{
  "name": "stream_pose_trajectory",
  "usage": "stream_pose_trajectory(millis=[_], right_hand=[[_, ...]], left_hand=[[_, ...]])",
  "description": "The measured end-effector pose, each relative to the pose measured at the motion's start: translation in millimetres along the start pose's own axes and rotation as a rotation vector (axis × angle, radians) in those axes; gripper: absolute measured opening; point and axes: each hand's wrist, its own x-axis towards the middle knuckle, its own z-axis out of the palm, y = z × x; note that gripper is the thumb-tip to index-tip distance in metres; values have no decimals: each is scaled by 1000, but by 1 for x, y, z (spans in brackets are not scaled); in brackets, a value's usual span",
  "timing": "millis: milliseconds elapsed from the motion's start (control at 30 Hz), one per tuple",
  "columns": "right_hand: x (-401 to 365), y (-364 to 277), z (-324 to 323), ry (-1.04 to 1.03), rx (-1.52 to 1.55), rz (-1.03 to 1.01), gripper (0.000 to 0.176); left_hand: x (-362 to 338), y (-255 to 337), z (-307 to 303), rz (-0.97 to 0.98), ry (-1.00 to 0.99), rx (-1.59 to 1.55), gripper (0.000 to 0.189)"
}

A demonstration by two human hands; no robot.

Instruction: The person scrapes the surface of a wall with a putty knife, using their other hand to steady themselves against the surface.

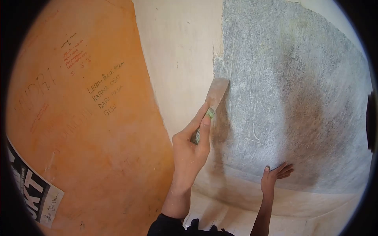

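Note:
My left hand (191,145) is wrapped round the green handle of a putty knife (218,93), its index finger stretched along the handle towards the blade. The blade's tip touches the wall at the left edge of a rough grey patch (256,78), beside a strip of cream wall (181,55). Lower right, my right hand (277,175) rests against the lower part of the grey patch with its fingers stretched out and the thumb apart, holding nothing.
An orange wall (118,157) with handwriting fills the left side. A black and white poster (39,192) hangs at the lower left. Below the grey patch runs a curved cream surface (307,204). A dark object (371,122) stands at the right edge.

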Motion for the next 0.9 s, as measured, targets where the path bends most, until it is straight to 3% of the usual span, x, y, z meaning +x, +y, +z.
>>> stream_pose_trajectory(millis=[67,100,133,233,400,467,500,600,667,800,867,900], right_hand=[[0,-4,-2,-16,-2,4,92],[0,-3,-2,-18,-4,3,92],[-1,0,-1,-13,-8,7,92],[-3,-4,0,8,-8,-11,92],[0,-5,-3,28,4,-31,91],[0,-8,-4,-7,9,1,90],[0,-6,-5,-12,6,0,90],[-6,1,-8,-37,4,-18,95],[0,-1,-1,-5,8,-7,90],[1,0,1,32,7,-45,90],[-1,0,-1,30,24,-75,90],[-3,0,-1,21,21,-76,90]], left_hand=[[15,7,8,37,76,-30,39],[28,38,3,-188,3,-39,35],[29,38,0,-192,6,-39,35],[28,23,-2,-15,46,-96,34],[7,2,7,58,39,-10,37],[30,39,4,-172,0,-16,37],[34,35,5,15,91,-69,36],[40,47,0,-116,7,-11,34],[25,25,5,16,52,3,34],[3,11,13,-39,24,-13,34],[28,20,21,54,107,-51,35],[49,15,24,275,174,30,35]])
